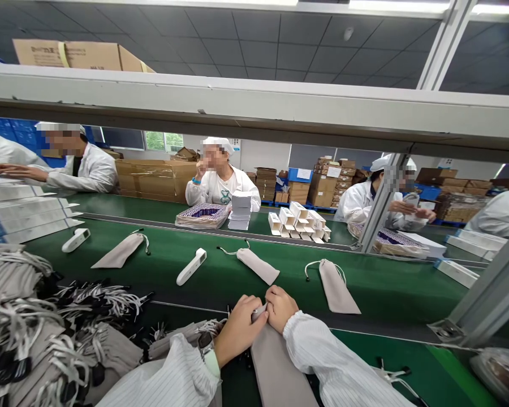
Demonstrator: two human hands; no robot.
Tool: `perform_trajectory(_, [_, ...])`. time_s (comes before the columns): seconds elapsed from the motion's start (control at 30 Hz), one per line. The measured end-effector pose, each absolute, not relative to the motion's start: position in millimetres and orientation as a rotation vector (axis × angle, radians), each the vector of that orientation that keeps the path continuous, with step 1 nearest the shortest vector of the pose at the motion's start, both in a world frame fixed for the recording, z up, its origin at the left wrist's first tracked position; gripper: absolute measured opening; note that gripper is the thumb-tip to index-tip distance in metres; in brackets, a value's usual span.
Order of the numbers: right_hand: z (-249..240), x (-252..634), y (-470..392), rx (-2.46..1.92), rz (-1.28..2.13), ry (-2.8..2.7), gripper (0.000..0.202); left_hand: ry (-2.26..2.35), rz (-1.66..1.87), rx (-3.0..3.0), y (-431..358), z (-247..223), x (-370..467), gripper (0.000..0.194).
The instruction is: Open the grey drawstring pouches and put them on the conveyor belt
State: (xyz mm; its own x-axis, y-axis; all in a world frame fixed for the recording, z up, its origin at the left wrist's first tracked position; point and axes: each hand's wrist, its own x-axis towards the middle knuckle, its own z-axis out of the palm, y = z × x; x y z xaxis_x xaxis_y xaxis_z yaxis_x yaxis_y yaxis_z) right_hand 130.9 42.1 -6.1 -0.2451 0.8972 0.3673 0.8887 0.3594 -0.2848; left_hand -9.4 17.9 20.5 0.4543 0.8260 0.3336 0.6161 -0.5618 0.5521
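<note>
Both my hands meet at the top end of a long grey pouch (277, 367) near the front edge. My left hand (241, 322), with a watch on its wrist, pinches a small pale device end (258, 311) at the pouch's mouth. My right hand (280, 308) has its fingers bent around the pouch opening on the other side. On the green belt beyond lie a white handheld device (192, 267), a grey pouch (258, 265), another pouch (338, 287), one further left (119, 250) and a second white device (76, 240).
A heap of grey drawstring pouches (21, 333) fills the left side. White boxes (299, 220) and a tray (202, 216) stand across the belt (152, 277). A metal post (379, 209) rises at right. Several people in white sit opposite. A shelf beam (246, 107) crosses above.
</note>
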Motion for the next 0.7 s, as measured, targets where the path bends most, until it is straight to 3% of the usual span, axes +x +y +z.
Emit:
perform_trajectory(0.17, [-9.1,131.8,44.7,-1.550,0.048,-2.165,0.021,1.223,0.791,2.364,18.5,16.9,-8.5,0.016])
perform_trajectory(0.5, [-13.9,136.7,51.6,-1.555,0.118,-2.160,0.023,1.089,0.911,2.226,14.3,22.6,-10.2,0.026])
perform_trajectory(0.7, [17.7,120.5,66.1,-1.481,0.095,-2.037,0.026,1.056,0.782,2.350,16.1,14.8,-11.9,0.025])
